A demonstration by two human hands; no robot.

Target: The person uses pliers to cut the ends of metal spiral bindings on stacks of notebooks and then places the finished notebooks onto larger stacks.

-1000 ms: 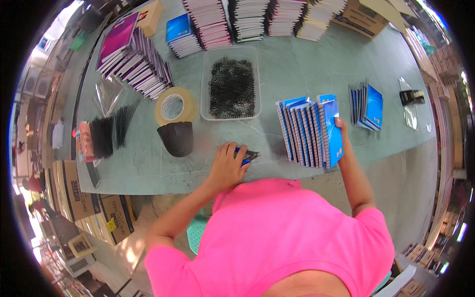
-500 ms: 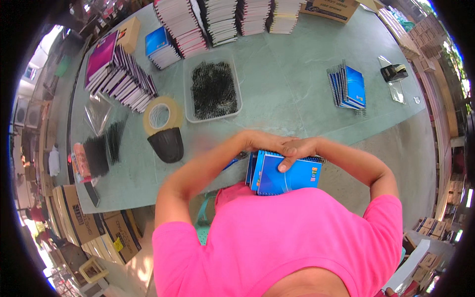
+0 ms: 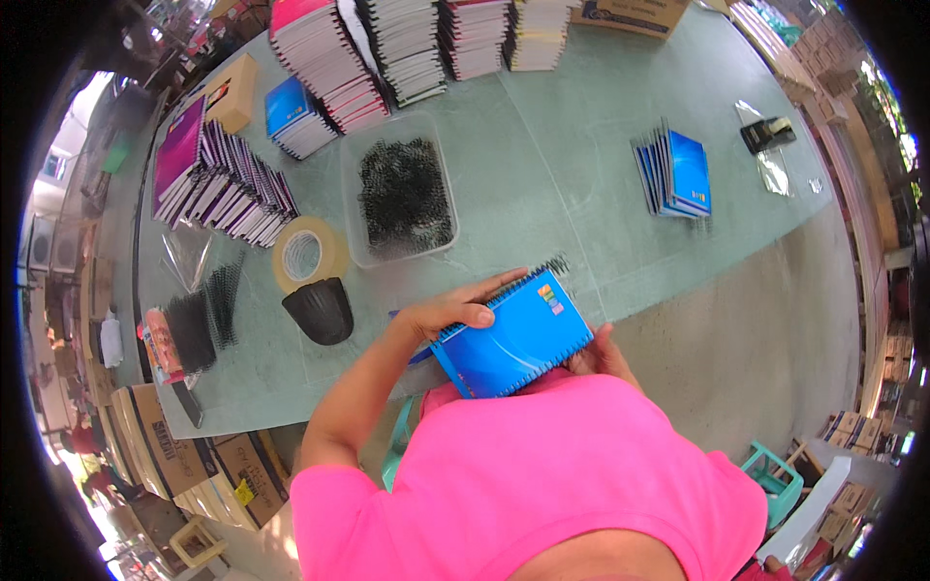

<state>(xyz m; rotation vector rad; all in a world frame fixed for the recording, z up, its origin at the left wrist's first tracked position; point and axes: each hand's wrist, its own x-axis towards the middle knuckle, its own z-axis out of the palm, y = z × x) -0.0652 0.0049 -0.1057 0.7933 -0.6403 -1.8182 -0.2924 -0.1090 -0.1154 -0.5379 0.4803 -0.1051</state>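
Blue spiral-bound notebooks (image 3: 518, 334) are held together just in front of my chest, by the table's near edge, tilted with the right end higher. A black wire coil sticks out past their upper right corner. My left hand (image 3: 460, 308) grips them at the upper left edge, its thumb on the top cover and its fingers along the coil side. At the lower right edge, my right hand (image 3: 605, 356) holds the notebooks with curled fingers, partly hidden by them. Something blue on the table is mostly covered by my left wrist.
A clear tub (image 3: 453, 237) of black coils stands mid-table. Left of it are a tape roll (image 3: 334, 254), a black pouch-like piece (image 3: 320, 312) and purple notebooks (image 3: 179, 160). Blue notebooks (image 3: 690, 169) and a tape dispenser (image 3: 767, 134) lie to the right. Tall notebook stacks (image 3: 412, 53) line the back.
The notebooks have turned from nearly level to a slant. My right hand has gone from their top edge to the lower right edge, and my left hand now grips the upper left.
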